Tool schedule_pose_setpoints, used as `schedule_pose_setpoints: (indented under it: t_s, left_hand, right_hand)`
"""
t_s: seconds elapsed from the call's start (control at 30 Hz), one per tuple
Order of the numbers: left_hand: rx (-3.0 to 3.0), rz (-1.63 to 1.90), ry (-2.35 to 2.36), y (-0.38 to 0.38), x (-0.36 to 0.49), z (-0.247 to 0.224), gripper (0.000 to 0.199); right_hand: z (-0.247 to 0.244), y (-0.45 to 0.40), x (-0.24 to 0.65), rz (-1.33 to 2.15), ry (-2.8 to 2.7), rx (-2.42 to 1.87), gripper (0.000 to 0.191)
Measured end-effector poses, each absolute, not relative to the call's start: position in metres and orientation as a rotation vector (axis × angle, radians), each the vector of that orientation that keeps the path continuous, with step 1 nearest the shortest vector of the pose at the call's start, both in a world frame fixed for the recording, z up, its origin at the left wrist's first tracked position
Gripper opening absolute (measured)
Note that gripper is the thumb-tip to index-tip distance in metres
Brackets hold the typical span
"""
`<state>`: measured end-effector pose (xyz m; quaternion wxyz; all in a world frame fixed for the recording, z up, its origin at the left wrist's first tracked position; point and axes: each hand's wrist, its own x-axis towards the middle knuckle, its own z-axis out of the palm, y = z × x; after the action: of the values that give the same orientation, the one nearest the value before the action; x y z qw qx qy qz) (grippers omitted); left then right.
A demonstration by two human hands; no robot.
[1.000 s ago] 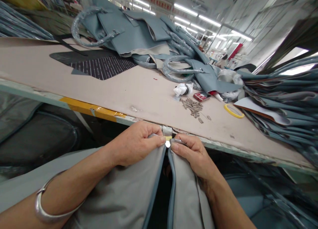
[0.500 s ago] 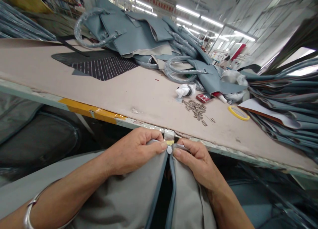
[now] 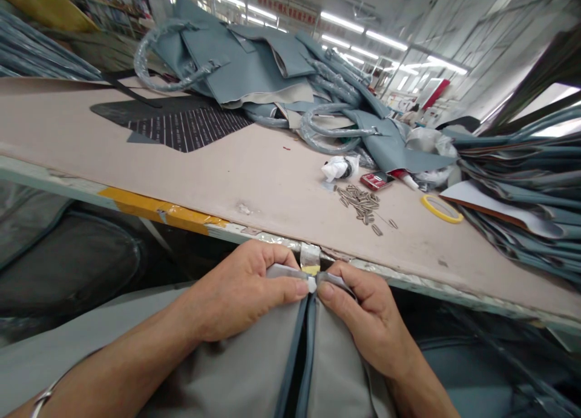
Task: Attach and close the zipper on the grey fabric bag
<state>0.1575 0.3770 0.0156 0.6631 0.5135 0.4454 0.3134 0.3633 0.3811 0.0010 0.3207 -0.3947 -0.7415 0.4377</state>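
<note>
Grey fabric (image 3: 245, 363) with blue-grey edging hangs below the table edge, split by a dark gap down its middle. My left hand (image 3: 254, 288) pinches the top of the left side between thumb and fingers. On the other side of the gap, my right hand (image 3: 363, 309) pinches the folded top of the right side. A small white piece (image 3: 311, 284) sits between my two thumbs, at the top of the gap; what it is I cannot make out. Just beyond it, clear tape (image 3: 310, 256) with a yellow patch covers part of the table edge.
The table (image 3: 190, 182) carries a heap of blue-grey bag pieces (image 3: 254, 67) with wrapped handles. Small metal pieces (image 3: 358, 203), a red box (image 3: 376, 181) and a yellow ring (image 3: 440, 208) lie nearer. Stacked panels (image 3: 521, 182) stand at the right.
Both hands have shifted slightly down in the view. The two edged sides of the grey fabric are closer together at the top, and the gap between them is narrower.
</note>
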Motion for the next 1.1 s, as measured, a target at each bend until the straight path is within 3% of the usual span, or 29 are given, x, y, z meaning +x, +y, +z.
schedule_pose_setpoints:
  t_s: [0.37,0.8,1.1]
  left_hand:
    - [1.135,0.677,0.978,0.383,0.154,0.015,0.022]
    - [1.061,0.623,0.981,0.381,0.153,0.008,0.028]
    - [1.517,0.66,1.053,0.383,0.147,0.02,0.019]
  right_hand:
    - [0.003,0.381,0.363,1.053,-1.979,-1.07,0.033]
    - [0.001,0.382,0.363,1.184,-1.969,-1.035,0.033]
    - [0.002,0.382,0.368,1.13,-2.032,-1.114,0.036]
